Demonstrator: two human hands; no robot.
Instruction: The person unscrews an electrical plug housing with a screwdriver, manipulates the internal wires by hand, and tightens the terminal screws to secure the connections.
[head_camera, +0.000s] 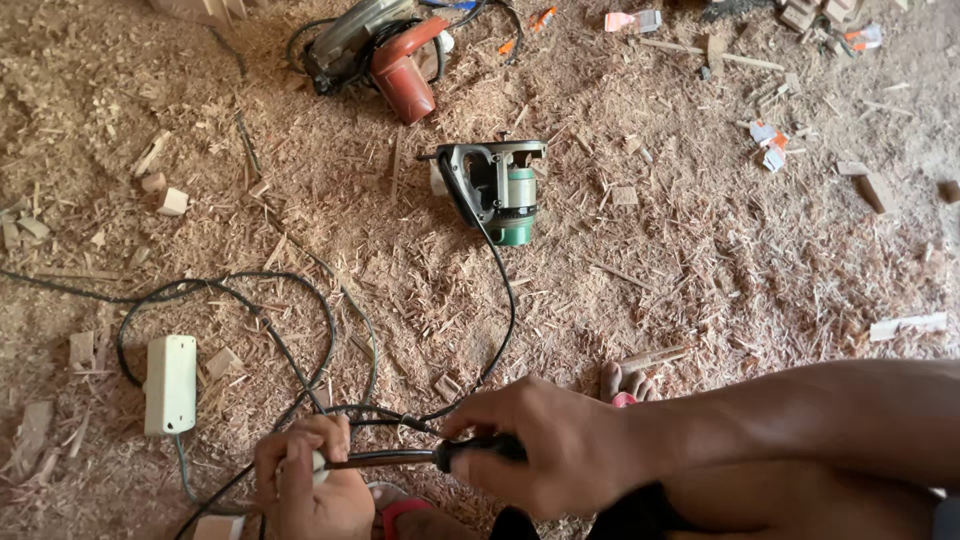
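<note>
My right hand (545, 450) is closed around the black handle of a screwdriver (420, 458), fingers wrapped over it, and its thin shaft points toward 9 o'clock. My left hand (305, 480) is curled shut around a small white plug (318, 462), which meets the tip of the shaft; most of the plug is hidden inside my fist, so I cannot tell its shape. A black cable (500, 300) passes under my hands and runs up toward 12 o'clock to a green and grey power tool (497, 185) lying on the sawdust floor (700, 260).

At 10 o'clock from my hands lies a white power strip (170, 383), a long rectangle, with loops of dark cord (250, 300) just beside it. I cannot say which cord goes into it. Further out at 12 o'clock lies a red and grey circular saw (385, 50), partly cut off by the top edge. At 1 o'clock, well apart, small scraps of paper or wrapper (768, 135) in white, blue and orange lie among wood offcuts; any print on them is too small to make out. Another small pale package (632, 20) sits at the top edge.

My toes (625, 382) show just above my right wrist, and my forearm hides the rest of the foot.
</note>
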